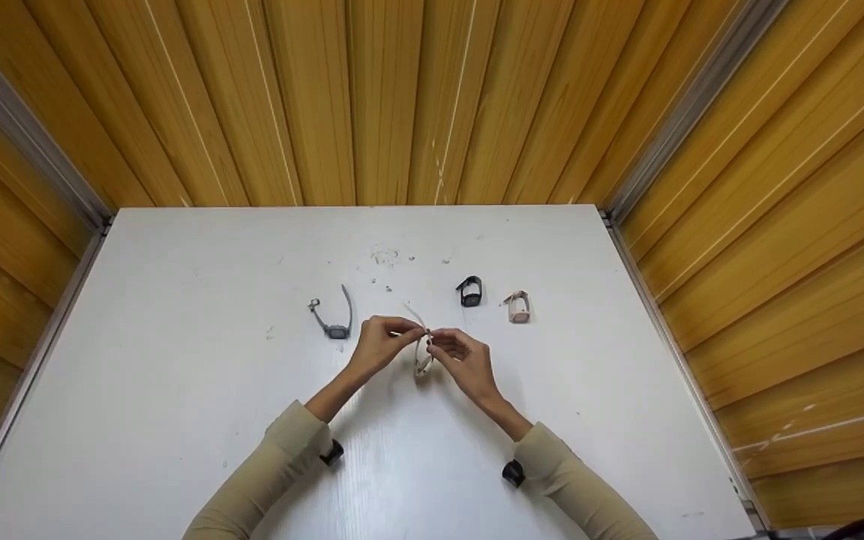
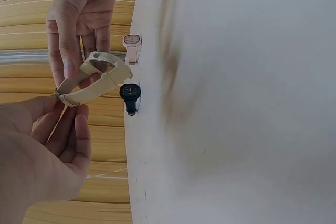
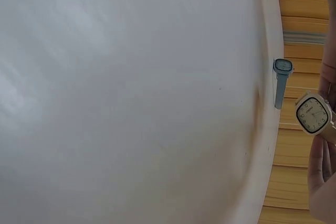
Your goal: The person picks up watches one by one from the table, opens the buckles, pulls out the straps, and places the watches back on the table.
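Note:
A cream wristwatch (image 1: 422, 367) hangs between both hands above the white table, its strap bent into a loop. My left hand (image 1: 383, 346) pinches the strap near the buckle with thumb and fingertips. Opposite it, my right hand (image 1: 468, 366) pinches the strap close to the same spot. In the left wrist view the strap (image 2: 92, 92) runs through the buckle area between the fingertips of both hands. The square dial (image 3: 313, 115) faces the camera in the right wrist view, where the hands are partly cut off by the frame edge.
On the white table (image 1: 177, 360), a grey-blue watch (image 1: 337, 331) lies with its strap undone to the left. Beyond the right hand sit a black watch (image 1: 470, 298) and a pink watch (image 1: 520, 316), both looped. Wood-patterned walls (image 1: 387, 97) enclose the table's back and sides.

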Motion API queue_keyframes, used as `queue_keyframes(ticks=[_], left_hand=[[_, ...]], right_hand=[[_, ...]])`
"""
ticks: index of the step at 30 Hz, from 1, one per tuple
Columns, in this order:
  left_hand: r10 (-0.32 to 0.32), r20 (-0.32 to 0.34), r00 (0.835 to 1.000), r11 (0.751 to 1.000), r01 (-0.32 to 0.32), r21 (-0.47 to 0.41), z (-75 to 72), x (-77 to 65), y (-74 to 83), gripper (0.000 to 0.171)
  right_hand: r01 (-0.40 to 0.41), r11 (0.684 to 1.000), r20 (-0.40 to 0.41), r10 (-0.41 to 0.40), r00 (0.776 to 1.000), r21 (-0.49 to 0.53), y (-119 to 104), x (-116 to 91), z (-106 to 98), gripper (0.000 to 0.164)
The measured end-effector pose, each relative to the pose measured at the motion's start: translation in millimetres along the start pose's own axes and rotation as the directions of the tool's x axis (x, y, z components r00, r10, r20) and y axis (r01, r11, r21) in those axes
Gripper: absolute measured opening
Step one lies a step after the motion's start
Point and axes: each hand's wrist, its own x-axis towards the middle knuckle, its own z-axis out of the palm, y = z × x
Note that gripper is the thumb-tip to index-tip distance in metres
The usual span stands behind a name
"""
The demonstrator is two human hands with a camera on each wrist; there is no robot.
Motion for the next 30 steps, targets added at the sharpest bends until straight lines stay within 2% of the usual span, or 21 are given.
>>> queue_keyframes(ticks=[4,13,22,30], left_hand=[[-0.013,0.036,0.999,1.0,0.013,0.001,-2.1,1.3,0.6,0.012],[0.019,0.067,0.998,0.997,-0.024,0.076,-4.8,4.3,3.8,0.007],[0.029,0.069,0.997,0.988,-0.039,0.147,-4.9,4.8,1.3,0.006],[0.045,0.067,0.997,0.988,-0.054,0.144,-1.2,2.6,-3.0,0.009]], right_hand=[[0.016,1.0,0.008,-0.016,1.0,0.0,-0.1,-0.6,-1.5,0.025],[0.046,0.999,0.007,-0.046,0.999,-0.023,0.7,-3.6,-0.1,0.024],[0.08,0.996,0.029,-0.078,0.996,-0.039,3.7,-5.6,-0.1,0.024],[0.056,0.998,0.055,-0.054,0.997,-0.032,6.0,-6.4,-0.2,0.027]])
